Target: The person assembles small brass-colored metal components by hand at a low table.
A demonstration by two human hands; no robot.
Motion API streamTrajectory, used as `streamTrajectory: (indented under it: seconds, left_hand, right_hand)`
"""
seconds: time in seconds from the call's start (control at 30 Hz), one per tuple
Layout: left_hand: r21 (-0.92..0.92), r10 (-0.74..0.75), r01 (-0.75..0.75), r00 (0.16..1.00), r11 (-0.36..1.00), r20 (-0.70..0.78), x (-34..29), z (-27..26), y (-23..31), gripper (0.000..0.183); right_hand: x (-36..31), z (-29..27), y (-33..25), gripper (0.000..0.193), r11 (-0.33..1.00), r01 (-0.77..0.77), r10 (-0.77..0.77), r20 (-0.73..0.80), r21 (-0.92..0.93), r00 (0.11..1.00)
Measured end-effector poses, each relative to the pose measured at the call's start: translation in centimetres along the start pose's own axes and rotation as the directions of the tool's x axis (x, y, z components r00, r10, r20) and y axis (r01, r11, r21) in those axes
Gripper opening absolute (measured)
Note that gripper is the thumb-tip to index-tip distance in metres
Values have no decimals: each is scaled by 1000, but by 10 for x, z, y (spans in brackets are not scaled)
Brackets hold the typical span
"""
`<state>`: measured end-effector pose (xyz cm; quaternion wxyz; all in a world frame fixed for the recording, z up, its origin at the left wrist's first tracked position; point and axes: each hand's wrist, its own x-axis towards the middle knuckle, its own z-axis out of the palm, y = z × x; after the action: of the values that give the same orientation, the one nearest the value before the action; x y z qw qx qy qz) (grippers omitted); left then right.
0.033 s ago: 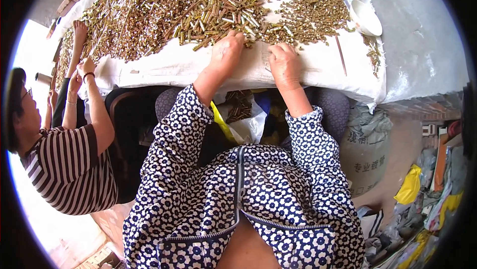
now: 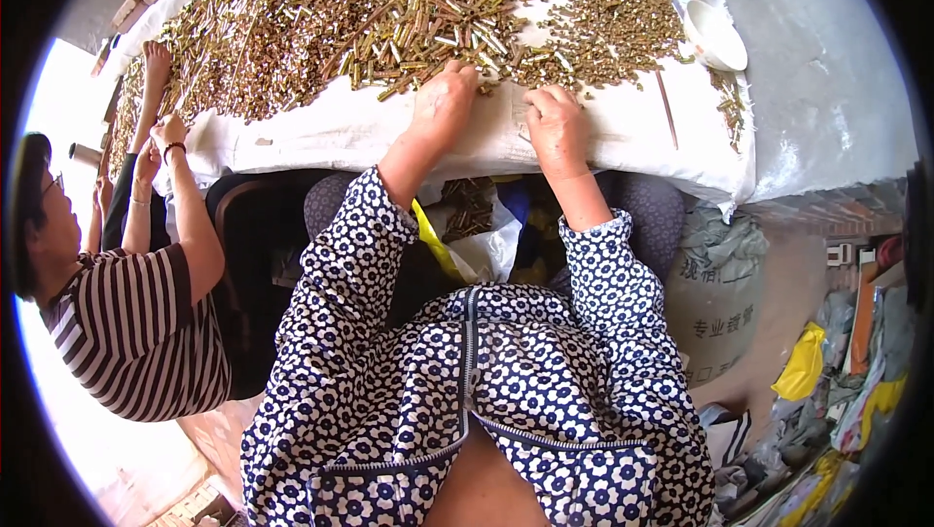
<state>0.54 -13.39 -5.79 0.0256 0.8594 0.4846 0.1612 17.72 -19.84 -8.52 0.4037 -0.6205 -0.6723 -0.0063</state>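
My left hand [image 2: 447, 101] is closed at the front edge of a heap of small brass-coloured metal pieces [image 2: 418, 26]. Its fingertips curl away from view, so what they hold is hidden. Close by on the right, my right hand [image 2: 557, 124] is also closed, with its fingers bent down by the white cloth. A thin sliver shows beside it, but I cannot make out what it grips. Longer tube-like pieces [image 2: 477, 36] lie beyond my left hand. Beyond my right hand spreads a patch of short, nut-like pieces [image 2: 608, 31].
White cloth [image 2: 321, 133] covers the table. A thin brown stick [image 2: 667, 109] and a white bowl [image 2: 715, 36] lie to the right. An open bag [image 2: 486, 235] with metal pieces sits below the table edge. At left, a person in a striped shirt [image 2: 136, 323] works at the same table.
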Motion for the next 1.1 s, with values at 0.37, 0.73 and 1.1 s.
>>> streamTrajectory:
  seconds: [0.37, 0.73, 1.1]
  left_hand:
    - [-724, -171, 238, 971, 648, 166, -42, -32, 14, 13]
    - [-926, -109, 288, 957, 246, 268, -57, -21, 5, 5]
    - [-962, -127, 243, 965, 121, 228, -59, -19, 9, 8]
  right_hand:
    - [-10, -8, -24, 9, 482, -424, 254, 341, 766, 905]
    - [-18, -12, -32, 13, 174, -510, 270, 457, 842, 847]
    - [-19, -18, -31, 14, 168, -499, 266, 449, 850, 853]
